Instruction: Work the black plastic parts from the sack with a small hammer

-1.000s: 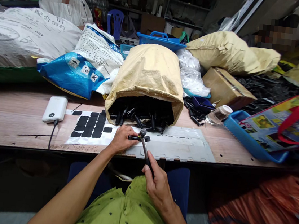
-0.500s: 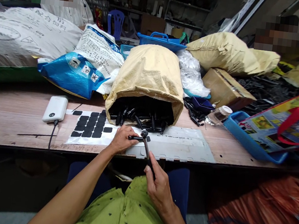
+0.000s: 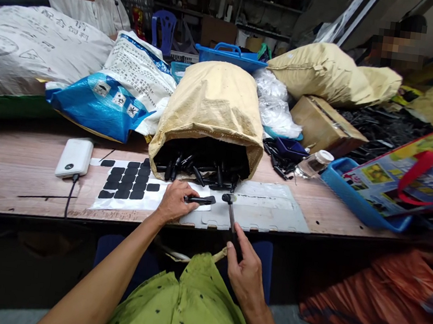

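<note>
My left hand (image 3: 172,202) pins a slim black plastic part (image 3: 201,200) flat on the grey metal plate (image 3: 273,216) at the table's near edge. My right hand (image 3: 246,273) grips the handle of a small hammer (image 3: 230,210), whose head rests on the plate just right of the part, apart from it. Behind them a tan sack (image 3: 212,103) lies on its side, its mouth open toward me and filled with several black parts. A white sheet with several black pads (image 3: 129,185) lies left of my left hand.
A white power bank (image 3: 74,157) with a cable sits at left. Blue-white sacks (image 3: 107,91), a cardboard box (image 3: 321,123), a clear jar (image 3: 314,164) and a blue tray (image 3: 358,198) with a colourful bag crowd the back and right. Two other people sit beyond the table.
The hammer head has swung off the black part to the right and down onto the plate; my right hand shifted right. My left hand still holds the part in place.
</note>
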The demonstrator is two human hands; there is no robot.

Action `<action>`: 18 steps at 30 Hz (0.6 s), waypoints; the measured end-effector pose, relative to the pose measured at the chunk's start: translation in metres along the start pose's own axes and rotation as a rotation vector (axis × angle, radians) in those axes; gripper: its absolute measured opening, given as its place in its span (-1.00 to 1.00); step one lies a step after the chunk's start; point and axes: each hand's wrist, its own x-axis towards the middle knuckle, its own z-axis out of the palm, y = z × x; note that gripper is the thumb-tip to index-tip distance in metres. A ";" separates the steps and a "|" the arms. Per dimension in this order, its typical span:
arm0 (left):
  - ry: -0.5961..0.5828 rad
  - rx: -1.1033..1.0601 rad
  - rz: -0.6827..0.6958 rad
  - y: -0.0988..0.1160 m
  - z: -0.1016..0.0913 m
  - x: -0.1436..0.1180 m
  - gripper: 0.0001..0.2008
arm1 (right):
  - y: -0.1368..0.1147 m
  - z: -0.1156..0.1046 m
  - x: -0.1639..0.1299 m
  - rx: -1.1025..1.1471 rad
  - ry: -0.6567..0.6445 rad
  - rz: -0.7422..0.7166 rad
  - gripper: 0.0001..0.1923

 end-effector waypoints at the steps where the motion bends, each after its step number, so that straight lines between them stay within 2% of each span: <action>1: 0.001 0.006 0.002 0.000 0.000 0.000 -0.80 | 0.003 -0.002 -0.001 -0.037 0.013 0.031 -0.46; 7: -0.011 0.031 0.012 -0.002 0.000 0.000 -0.81 | 0.009 -0.007 0.001 -0.235 -0.036 0.120 -0.46; 12: 0.009 0.005 0.087 0.003 -0.004 -0.001 -0.83 | 0.004 -0.011 0.003 -0.335 -0.104 0.159 -0.44; 15: 0.005 -0.077 0.163 0.021 -0.011 -0.022 -0.80 | 0.003 -0.013 0.004 -0.353 -0.105 0.163 -0.45; 16: -0.035 -0.120 0.194 0.028 -0.013 -0.033 -0.78 | 0.003 -0.013 0.003 -0.356 -0.107 0.161 -0.45; 18: -0.195 -0.201 0.252 0.040 -0.012 -0.062 -0.73 | 0.004 -0.013 0.003 -0.364 -0.109 0.151 -0.45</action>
